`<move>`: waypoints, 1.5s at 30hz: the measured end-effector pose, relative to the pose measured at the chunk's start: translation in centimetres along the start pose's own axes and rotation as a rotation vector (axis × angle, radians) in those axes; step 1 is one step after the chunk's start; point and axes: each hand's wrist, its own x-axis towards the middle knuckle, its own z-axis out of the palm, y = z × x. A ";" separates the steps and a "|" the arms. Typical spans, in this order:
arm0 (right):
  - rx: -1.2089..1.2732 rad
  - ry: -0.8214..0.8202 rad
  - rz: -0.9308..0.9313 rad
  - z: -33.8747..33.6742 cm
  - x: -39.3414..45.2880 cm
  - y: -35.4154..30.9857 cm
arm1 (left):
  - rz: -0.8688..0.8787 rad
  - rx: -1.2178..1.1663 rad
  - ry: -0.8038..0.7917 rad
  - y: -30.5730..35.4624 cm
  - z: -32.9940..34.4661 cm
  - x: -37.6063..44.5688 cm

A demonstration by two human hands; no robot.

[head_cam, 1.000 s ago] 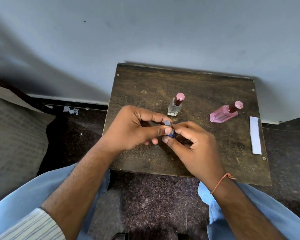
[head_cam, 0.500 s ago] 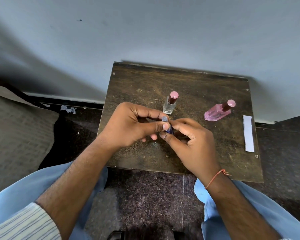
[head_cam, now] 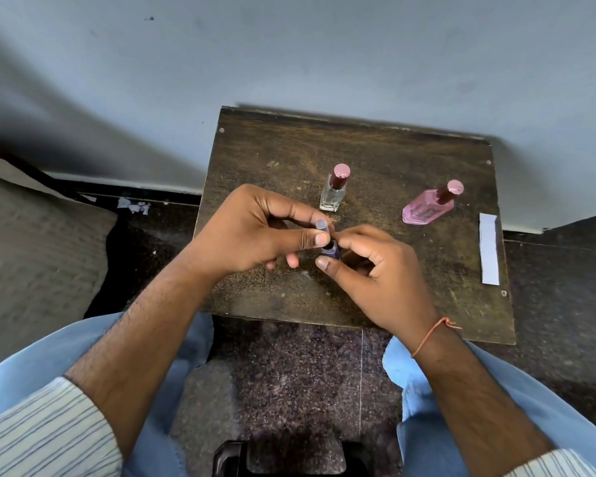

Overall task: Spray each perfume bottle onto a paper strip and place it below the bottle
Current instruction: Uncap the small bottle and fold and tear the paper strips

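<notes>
Both hands meet above the middle of the dark, scratched wooden tabletop point(head_cam: 262, 149). The right hand point(head_cam: 379, 270) pinches a small dark blue perfume bottle point(head_cam: 330, 251) between thumb and curled fingers, so the bottle stays steady. The left hand point(head_cam: 252, 232) holds a pale, translucent cylindrical cap point(head_cam: 320, 224) between thumb and forefinger, just above the open neck of the bottle. I judge the cap is off so that the spray head can be used, but whether it is going off or on cannot be read from one view.

Behind the hands a clear square glass bottle with a dark pink cap point(head_cam: 334, 189) stands upright, and to the right a flat pink glass bottle with a pink cap point(head_cam: 427, 206) leans or lies tilted; which of the two, I cannot tell. Both are capped and have no strip below them. A white paper strip point(head_cam: 489, 249) lies along the right edge of the tabletop, well apart from all bottles, probably as a supply within reach.

Most of the blue bottle is hidden by the fingers, so its shape and nozzle are hard to make out. No strip is visible in either hand.
</notes>
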 end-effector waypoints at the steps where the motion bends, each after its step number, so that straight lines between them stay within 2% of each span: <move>1: 0.002 0.003 0.001 -0.1 0.0 0.0 | 0.003 0.000 0.002 -0.1 -0.1 0.0; 7: 0.003 0.004 0.012 -0.1 -0.2 0.1 | 0.055 -0.039 0.024 -0.5 0.0 0.1; 13: 0.026 0.010 0.023 -0.5 -0.6 0.2 | 0.247 -0.028 0.053 -1.6 -0.8 0.4; 19: 0.018 0.054 0.022 -0.9 -0.6 0.6 | 0.242 0.007 0.040 -2.0 -0.6 0.0; 29: 0.028 0.107 0.026 -2.1 -0.7 0.4 | 0.269 0.549 -0.167 -3.3 1.1 -1.0; 45: 0.039 0.112 -0.016 -2.8 -1.0 -0.1 | 0.242 0.691 -0.167 -3.3 1.4 -1.0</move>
